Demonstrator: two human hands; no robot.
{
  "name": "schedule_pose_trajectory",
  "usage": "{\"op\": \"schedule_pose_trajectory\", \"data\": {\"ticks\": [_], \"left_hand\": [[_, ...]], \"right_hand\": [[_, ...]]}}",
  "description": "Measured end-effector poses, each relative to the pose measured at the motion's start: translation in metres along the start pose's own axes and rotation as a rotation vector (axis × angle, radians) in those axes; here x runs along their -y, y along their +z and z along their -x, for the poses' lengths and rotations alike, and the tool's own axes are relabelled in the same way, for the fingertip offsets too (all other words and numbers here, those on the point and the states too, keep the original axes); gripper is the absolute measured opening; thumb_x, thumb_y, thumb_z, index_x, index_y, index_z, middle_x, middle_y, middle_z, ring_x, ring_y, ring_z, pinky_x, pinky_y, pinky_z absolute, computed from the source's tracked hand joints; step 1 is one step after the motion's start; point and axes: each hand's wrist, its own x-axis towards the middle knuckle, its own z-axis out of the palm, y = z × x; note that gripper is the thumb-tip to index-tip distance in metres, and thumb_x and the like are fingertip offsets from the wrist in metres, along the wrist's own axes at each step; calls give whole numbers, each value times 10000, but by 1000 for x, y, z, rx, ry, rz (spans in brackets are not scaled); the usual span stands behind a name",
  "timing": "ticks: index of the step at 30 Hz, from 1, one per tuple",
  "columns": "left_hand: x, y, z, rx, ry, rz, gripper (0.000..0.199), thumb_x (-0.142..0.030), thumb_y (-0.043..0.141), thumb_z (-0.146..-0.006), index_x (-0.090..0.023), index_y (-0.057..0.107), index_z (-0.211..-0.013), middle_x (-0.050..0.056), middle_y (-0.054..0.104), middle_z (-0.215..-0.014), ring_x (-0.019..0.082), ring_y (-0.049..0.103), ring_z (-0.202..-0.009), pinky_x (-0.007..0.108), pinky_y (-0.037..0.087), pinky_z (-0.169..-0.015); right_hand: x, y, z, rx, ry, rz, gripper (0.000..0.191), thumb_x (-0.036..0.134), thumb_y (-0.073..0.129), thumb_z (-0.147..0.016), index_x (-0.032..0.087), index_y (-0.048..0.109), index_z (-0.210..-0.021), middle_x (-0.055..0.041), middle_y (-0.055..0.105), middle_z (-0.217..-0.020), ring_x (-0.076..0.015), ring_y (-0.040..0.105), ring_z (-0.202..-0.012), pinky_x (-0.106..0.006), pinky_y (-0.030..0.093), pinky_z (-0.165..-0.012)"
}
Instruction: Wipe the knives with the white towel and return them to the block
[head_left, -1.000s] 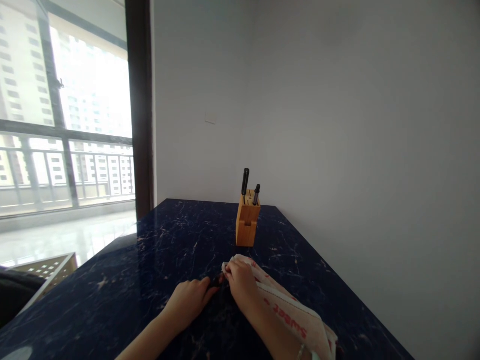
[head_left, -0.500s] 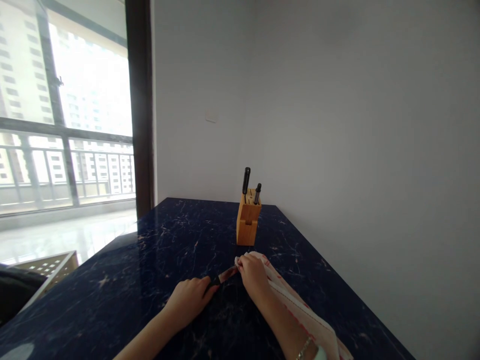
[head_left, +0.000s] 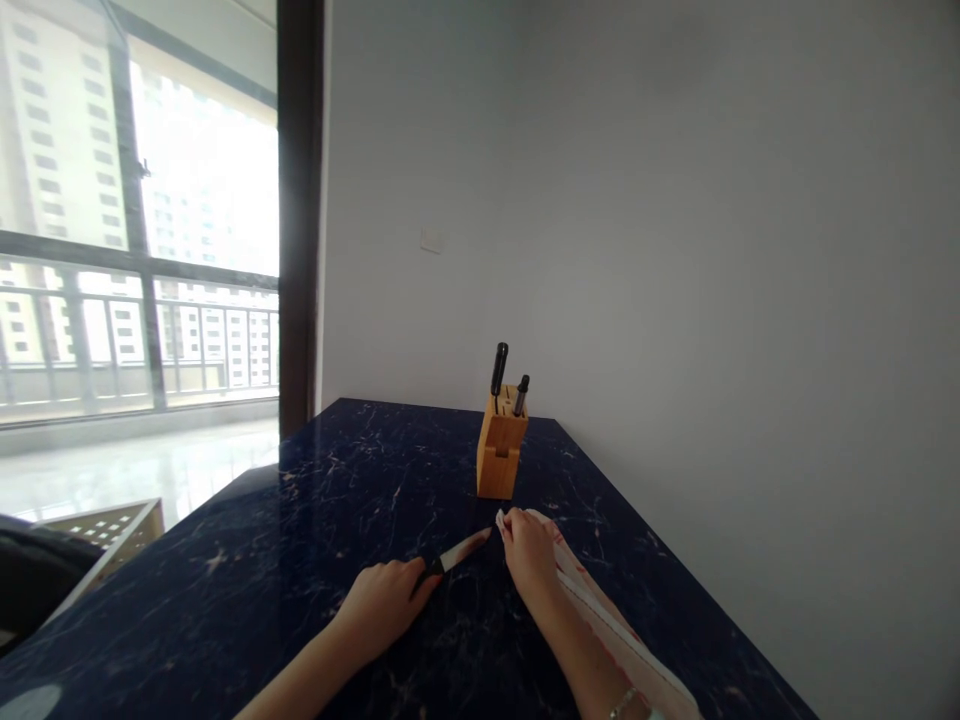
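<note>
My left hand [head_left: 388, 602] is closed around the black handle of a small knife [head_left: 465, 550], whose blade points right and away from me. Just past the blade's tip, my right hand [head_left: 528, 552] pinches a white cloth with red marks [head_left: 600, 610]. The cloth trails back along the right side of my forearm. A small gap separates the tip from the bunched cloth at my fingers. Beyond both hands a wooden knife block [head_left: 501, 455] stands upright, with a black-handled knife [head_left: 499, 368] and another dark and silver handle [head_left: 522, 396] in its slots.
The dark blue marbled table [head_left: 360, 480] runs to the wall at the back and along the right. To its left are a perforated chair [head_left: 120, 540] with something black on it and a large window [head_left: 210, 200]. A switch plate [head_left: 430, 241] is on the wall.
My right hand with the cloth has slid off the blade's tip, to the right, leaving the blade bare. My left hand still grips the knife. The view has shifted slightly.
</note>
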Motion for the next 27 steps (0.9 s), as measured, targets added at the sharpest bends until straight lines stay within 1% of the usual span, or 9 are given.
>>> {"op": "schedule_pose_trajectory", "data": {"ticks": [2,5,7,9,12,14,19,24,27], "left_hand": [[-1,-1,1,-3,-8,-3,449,-473,209,-860,-224,583,-861,55,681,-783,237,645,-754,325,455,-638],[-2,-2,1,-10,-10,-12,446,-468,209,-861,-221,579,-847,53,680,-767,243,646,-735,332,456,-624],[-2,-1,2,-13,-4,-19,443,-463,209,-862,-217,577,-837,54,680,-762,249,646,-725,338,458,-614],[-2,-1,2,-13,3,-24,441,-458,209,-862,-215,576,-832,56,680,-763,251,645,-724,342,460,-614],[-3,-2,2,-6,3,-27,434,-450,211,-863,-214,575,-838,56,681,-759,253,646,-722,343,460,-613],[-4,-2,1,-4,-4,-29,431,-444,213,-863,-211,575,-842,58,682,-757,251,647,-719,341,460,-613],[-5,-3,1,1,-26,-31,426,-430,218,-863,-205,579,-835,62,684,-768,254,645,-725,344,459,-614],[-7,-5,1,21,-34,-30,421,-430,221,-859,-205,576,-859,68,680,-792,249,640,-744,339,451,-636],[-7,-6,2,46,-49,-27,396,-417,242,-856,-206,575,-888,69,678,-823,236,635,-774,327,442,-668]], "right_hand": [[4,0,3,-12,-26,-38,135,133,440,-822,192,557,-790,-24,617,-829,-151,534,-828,-267,247,-729],[16,3,8,1,-134,-96,148,106,449,-803,209,551,-776,9,612,-803,-140,531,-819,-276,226,-773],[22,6,10,20,-188,-84,180,85,430,-801,216,549,-769,15,608,-795,-142,528,-823,-297,207,-794],[24,8,10,22,-184,-35,207,79,399,-811,213,550,-765,0,604,-790,-153,523,-826,-315,203,-786],[20,8,8,-3,-134,20,236,81,366,-821,206,556,-757,-21,593,-772,-170,515,-823,-331,208,-763],[19,9,9,-7,-147,17,241,66,374,-801,208,559,-743,-21,588,-768,-173,508,-824,-335,206,-766],[26,10,15,12,-259,-57,210,53,421,-749,210,561,-735,-11,592,-776,-167,501,-824,-326,208,-779],[41,7,19,3,-177,-145,209,57,409,-766,198,563,-756,-15,612,-786,-162,518,-826,-327,200,-819],[54,6,25,17,-215,-228,209,56,407,-770,199,559,-778,-7,619,-795,-148,527,-811,-310,201,-842]]}}
